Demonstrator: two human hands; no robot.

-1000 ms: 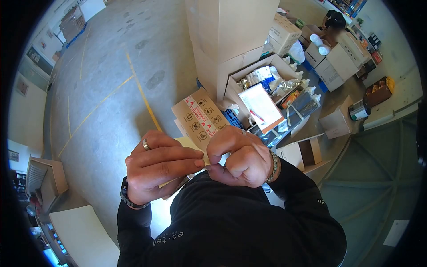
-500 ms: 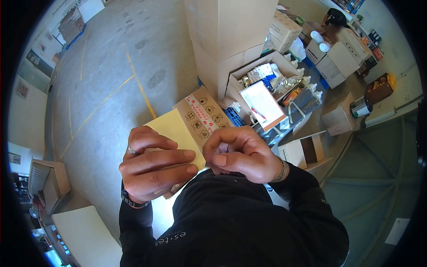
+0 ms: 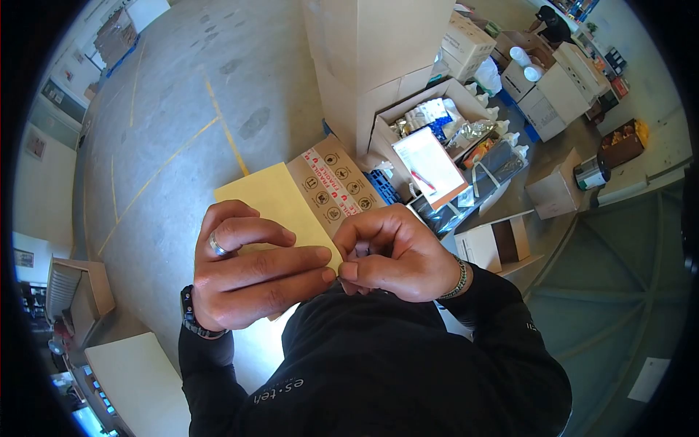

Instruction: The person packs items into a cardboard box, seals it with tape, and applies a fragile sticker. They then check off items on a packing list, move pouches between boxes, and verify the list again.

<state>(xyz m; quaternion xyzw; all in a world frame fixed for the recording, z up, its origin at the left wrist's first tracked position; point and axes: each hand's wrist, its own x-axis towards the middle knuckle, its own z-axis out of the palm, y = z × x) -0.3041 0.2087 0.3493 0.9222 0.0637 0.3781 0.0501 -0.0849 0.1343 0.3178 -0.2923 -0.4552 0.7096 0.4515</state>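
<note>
A flat, pale yellow paper sheet or envelope [image 3: 266, 193] is held in front of my chest, too plain to tell which. My left hand [image 3: 255, 273] grips it near the lower edge, fingers lying across its face and thumb hidden behind. At the near right corner, my right hand [image 3: 400, 251] pinches the edge between thumb and curled fingers. Beyond the sheet is a brown cardboard box [image 3: 320, 197] with red-and-white FRAGILE tape [image 3: 325, 177] and printed handling symbols; the sheet covers part of it.
A tall carton [image 3: 378, 51] stands ahead. Right of it, an open box [image 3: 378, 138] holds packaged goods, with a clipboard [image 3: 429, 164] and pen on top. Further right are open cartons [image 3: 557, 186] and a metal canister [image 3: 591, 173]. Another person [image 3: 553, 25] bends over boxes at the far right.
My left hand and the yellow sheet have tilted and shifted slightly left. My right thumb and fingers have closed onto the sheet's corner, where they were just beside it before.
</note>
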